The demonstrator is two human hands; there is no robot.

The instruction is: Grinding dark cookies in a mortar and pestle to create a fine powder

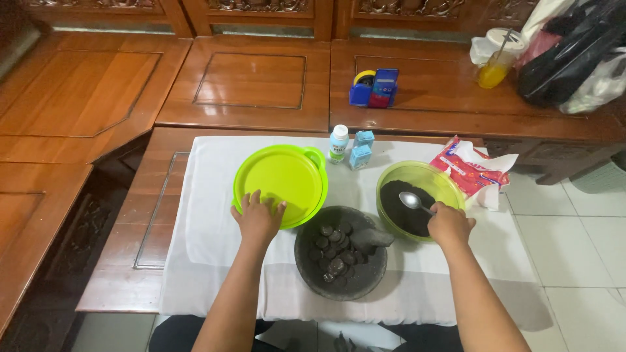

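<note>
Mortar [340,261] with dark cookies sits nearest, between both arms. Right hand [448,223] is closed round a spoon [415,202], handle running up-left over the bowl [450,186] of dark crumbs. Left hand [258,216] lies flat, fingers spread, on the green lid [280,179].

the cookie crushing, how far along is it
Done: the green bowl already holds a layer of dark crumbs. In hand: the right hand holds a spoon over those crumbs, while the left hand rests on the green lid. Left: whole dark cookies sit uncrushed in the stone mortar beside the pestle.
</note>
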